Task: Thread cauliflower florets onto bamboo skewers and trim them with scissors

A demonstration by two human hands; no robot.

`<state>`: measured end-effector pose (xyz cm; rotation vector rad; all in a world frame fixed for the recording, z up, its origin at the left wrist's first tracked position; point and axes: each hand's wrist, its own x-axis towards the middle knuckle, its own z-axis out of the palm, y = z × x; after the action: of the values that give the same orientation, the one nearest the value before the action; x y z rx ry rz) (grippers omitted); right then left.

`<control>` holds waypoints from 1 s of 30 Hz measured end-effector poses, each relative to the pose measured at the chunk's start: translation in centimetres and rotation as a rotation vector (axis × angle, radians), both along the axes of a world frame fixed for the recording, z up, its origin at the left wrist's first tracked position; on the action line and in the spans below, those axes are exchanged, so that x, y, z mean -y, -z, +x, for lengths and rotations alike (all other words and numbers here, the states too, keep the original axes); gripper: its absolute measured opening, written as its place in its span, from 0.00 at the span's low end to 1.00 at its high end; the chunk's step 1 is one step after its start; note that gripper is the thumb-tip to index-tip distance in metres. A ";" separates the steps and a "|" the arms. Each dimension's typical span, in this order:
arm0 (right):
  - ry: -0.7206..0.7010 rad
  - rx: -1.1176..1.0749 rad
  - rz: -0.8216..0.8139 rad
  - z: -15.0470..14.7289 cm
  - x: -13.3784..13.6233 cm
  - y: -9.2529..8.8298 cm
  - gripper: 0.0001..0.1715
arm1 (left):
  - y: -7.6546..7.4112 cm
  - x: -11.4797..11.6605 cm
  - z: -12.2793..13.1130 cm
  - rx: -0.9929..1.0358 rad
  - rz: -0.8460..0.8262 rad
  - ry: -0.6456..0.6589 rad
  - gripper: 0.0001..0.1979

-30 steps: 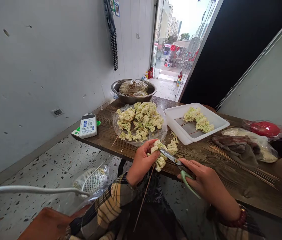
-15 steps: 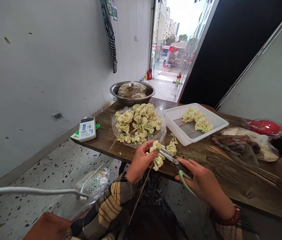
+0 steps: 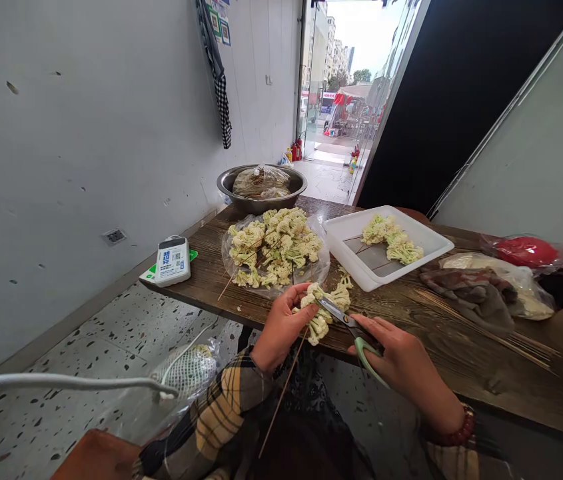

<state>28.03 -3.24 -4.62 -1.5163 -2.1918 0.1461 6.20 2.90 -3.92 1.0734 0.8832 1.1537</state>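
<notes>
My left hand [image 3: 286, 327] is closed on a cauliflower floret cluster [image 3: 319, 327] at the table's near edge. A thin brown skewer [image 3: 281, 403] slants down from under that hand, its far end hidden by the cauliflower. In my right hand [image 3: 396, 350] is a pair of scissors [image 3: 344, 318] with green handles. Their blades lie against the cauliflower, close to my left thumb; whether they are fully closed is hard to see. Just beyond lies a heap of cauliflower florets [image 3: 281, 243] on a clear plastic bag [image 3: 325, 263].
A white tray [image 3: 348, 257] holds skewered cauliflower [image 3: 394, 239]. Loose skewers [image 3: 491, 330] and a crumpled cloth [image 3: 481, 297] lie to the right. A metal bowl [image 3: 224, 183] with bagged food stands at the back. A white boxy device [image 3: 172, 260] sits at the left corner.
The cauliflower and scissors have shifted only slightly against each other. Both hands keep their grips, and the whole view has moved a little.
</notes>
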 end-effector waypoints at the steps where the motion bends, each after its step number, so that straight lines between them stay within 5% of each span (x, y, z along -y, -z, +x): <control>1: -0.010 -0.004 0.008 0.0 0.0 0.1 0.24 | 0.0 0.0 0.0 0.007 -0.003 0.003 0.23; 12: 0.126 -0.294 -0.032 0.3 -0.3 0.4 0.24 | 0.0 -0.8 -0.2 0.314 -0.166 0.027 0.24; 30: -0.007 -0.054 0.022 0.3 2.6 -1.4 0.26 | -0.5 -0.2 -1.1 0.397 -0.112 -0.013 0.24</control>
<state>28.35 -5.80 -3.22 -1.4760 -2.1496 0.1623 5.07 3.11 -3.46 0.7136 0.6328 1.2583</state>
